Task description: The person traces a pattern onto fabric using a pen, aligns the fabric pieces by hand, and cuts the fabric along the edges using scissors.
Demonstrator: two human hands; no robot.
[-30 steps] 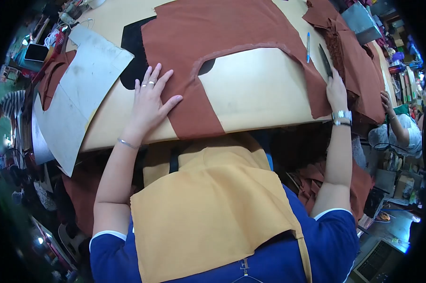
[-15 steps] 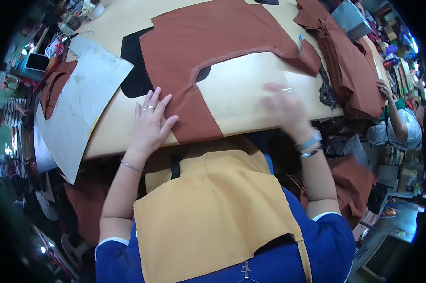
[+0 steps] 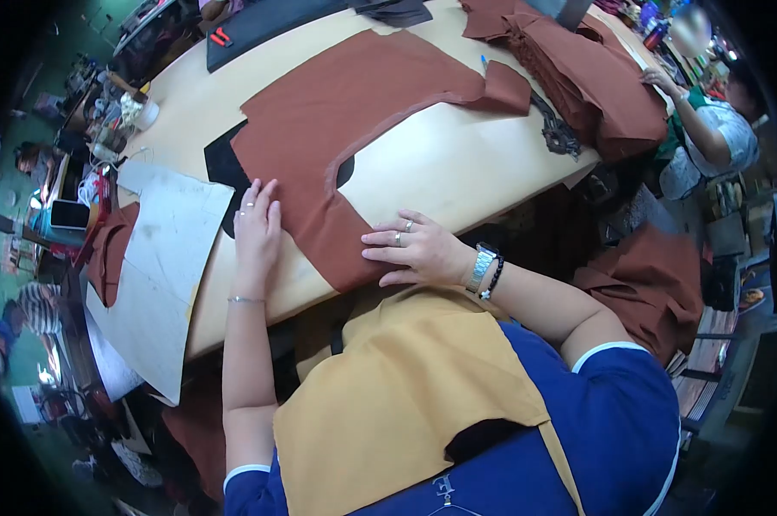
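Note:
A rust-brown cut piece of cloth point(image 3: 354, 95) lies flat on the pale table, with a curved inner edge and a narrow strip reaching the table's front edge. My left hand point(image 3: 257, 230) is at the left edge of that strip, fingers stretched out and holding nothing. My right hand point(image 3: 423, 251) reaches the strip's right edge near its lower end. Its fingers are spread, the tips touching or just over the cloth. A black flat piece point(image 3: 223, 163) shows partly from under the cloth. Left of my left hand is a large whitish pattern sheet point(image 3: 169, 241).
Stacked brown cloth point(image 3: 577, 77) sits at the right end of the table point(image 3: 457, 172), near a dark clustered object point(image 3: 560, 138). A blue pen point(image 3: 484, 63) stands out beside the cloth. A dark board point(image 3: 268, 30) lies at the back. Another person's hand point(image 3: 661, 82) is at far right.
My right hand, blurred over the bare table before, has come left to the strip's edge. My left hand has moved to the strip's left edge. The whole view has tilted.

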